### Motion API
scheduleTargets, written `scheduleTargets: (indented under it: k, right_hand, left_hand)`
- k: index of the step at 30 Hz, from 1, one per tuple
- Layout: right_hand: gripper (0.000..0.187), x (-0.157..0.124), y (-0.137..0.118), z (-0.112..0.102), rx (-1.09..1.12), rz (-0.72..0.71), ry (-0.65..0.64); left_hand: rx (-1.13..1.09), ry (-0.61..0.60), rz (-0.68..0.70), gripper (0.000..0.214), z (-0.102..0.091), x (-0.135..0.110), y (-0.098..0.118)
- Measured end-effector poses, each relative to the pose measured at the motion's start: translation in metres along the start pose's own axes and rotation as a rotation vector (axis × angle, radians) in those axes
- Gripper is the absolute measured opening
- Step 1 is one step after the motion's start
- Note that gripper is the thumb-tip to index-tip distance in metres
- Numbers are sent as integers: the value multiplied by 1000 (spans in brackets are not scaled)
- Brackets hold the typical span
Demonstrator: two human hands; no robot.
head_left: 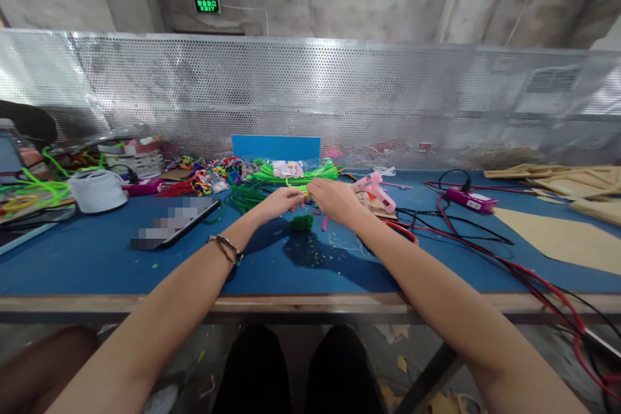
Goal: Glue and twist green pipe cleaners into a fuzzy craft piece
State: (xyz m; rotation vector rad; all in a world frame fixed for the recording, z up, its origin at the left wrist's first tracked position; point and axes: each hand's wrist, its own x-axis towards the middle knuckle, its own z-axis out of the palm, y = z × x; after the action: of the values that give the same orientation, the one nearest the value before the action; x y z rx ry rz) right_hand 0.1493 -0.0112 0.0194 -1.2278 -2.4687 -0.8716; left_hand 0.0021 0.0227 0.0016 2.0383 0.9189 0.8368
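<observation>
Over the middle of the table, my left hand (285, 202) and my right hand (334, 200) come close together with fingers pinched. A small yellow-green fuzzy stem (303, 189), which looks like a pipe cleaner, shows between the fingertips; much of it is hidden. Just below my hands, a dark green fuzzy piece (301, 223) rests on the blue tabletop. Behind them lie bright green pipe cleaners (317, 171) in a bundle with a clear wrapper, and darker green ones (245, 197) to the left. A pink glue gun (378, 192) lies right of my right hand.
A phone (177, 223) lies at left, near a white roll-like container (98, 191). Red and black cables (466, 242) run across the right side from a purple power strip (470, 200). Tan sheets (563, 236) lie far right. A perforated metal panel (310, 90) stands behind.
</observation>
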Motion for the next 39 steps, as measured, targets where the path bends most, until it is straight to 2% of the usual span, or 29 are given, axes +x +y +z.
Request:
scheduleTargets:
  k: [7,11,17,24,30,33,39]
  right_hand:
    - [17,0,-5,2,41,-54,29]
    - [17,0,-6,-1,174,-35,105]
    - [16,-1,-6,0,388,-41,162]
    - [13,-1,-6,0,431,-50,118]
    - [16,-1,-12,-4,329,-55,-50]
    - [18,-1,-13,-5,281,-56,-97]
    - [17,-1,-5,-1,272,-36,18]
  left_hand:
    - [-50,-112,31,17,-2,-3,0]
    - [-81,-179,55,27,-6,-6,1]
    - [-131,-281,46,26,-13,-6,-6]
    - [-73,-269,52,30,-17,-5,-8]
    - [312,-237,93,28,-21,-4,-6]
    - [362,-195,114,26,-19,-3,-4]
    - [285,-169,119,27,-15,-5,-1]
